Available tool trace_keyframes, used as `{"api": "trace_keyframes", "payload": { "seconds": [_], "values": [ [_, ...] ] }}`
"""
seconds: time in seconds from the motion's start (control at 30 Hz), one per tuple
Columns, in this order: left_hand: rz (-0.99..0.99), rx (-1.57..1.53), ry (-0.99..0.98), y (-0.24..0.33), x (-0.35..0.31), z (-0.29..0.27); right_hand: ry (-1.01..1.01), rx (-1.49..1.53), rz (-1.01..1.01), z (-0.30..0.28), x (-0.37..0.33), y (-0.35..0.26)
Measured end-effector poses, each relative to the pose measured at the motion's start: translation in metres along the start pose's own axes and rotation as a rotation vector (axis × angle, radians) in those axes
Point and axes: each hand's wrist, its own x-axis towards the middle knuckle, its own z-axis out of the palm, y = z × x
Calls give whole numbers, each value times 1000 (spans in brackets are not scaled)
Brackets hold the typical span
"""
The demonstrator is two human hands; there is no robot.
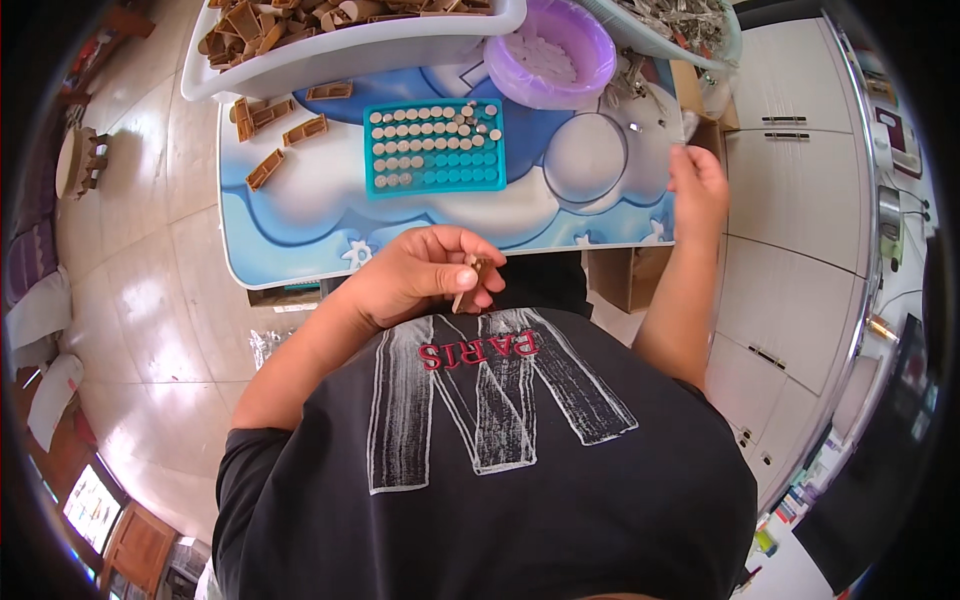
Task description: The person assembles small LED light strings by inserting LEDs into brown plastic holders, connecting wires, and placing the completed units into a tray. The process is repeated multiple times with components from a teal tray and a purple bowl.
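Observation:
My left hand [425, 268] is held in front of my chest, just off the table's near edge. Its thumb and fingers pinch a small brown plastic piece [462, 299], partly covered by the fingers. Out at the table's right end is my right hand [699, 192], with thumb and fingertips drawn together. Whatever they may hold is too small to make out. A teal tray [435, 193] lies mid-table, with rows of small round silvery discs [405, 130] in its upper rows and bare round slots at its lower right. Several brown plastic pieces [266, 169] lie loose left of it.
Behind the tray stands a large white bin [360, 50] heaped with brown pieces. A purple bowl [590, 75] holding small white pieces is to its right. Beyond that, a pale basin [735, 45] contains metal parts. White cabinets [790, 190] line the right side.

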Motion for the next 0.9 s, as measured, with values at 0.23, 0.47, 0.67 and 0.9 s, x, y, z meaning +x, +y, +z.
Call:
{"api": "trace_keyframes", "payload": {
  "seconds": [0.23,0.47,0.67,0.9],
  "values": [
    [202,6,49,-3,16,4,-384,41,-215,32,-93,-25],
    [249,-108,37,6,6,3,-936,-7,-433,63,-117,-40],
    [140,316,153,17,-10,12,-674,-80,-489,74,-100,-55],
    [267,1021,317,25,-12,28,-669,-36,-693,112,-86,-71]
  ]
}}
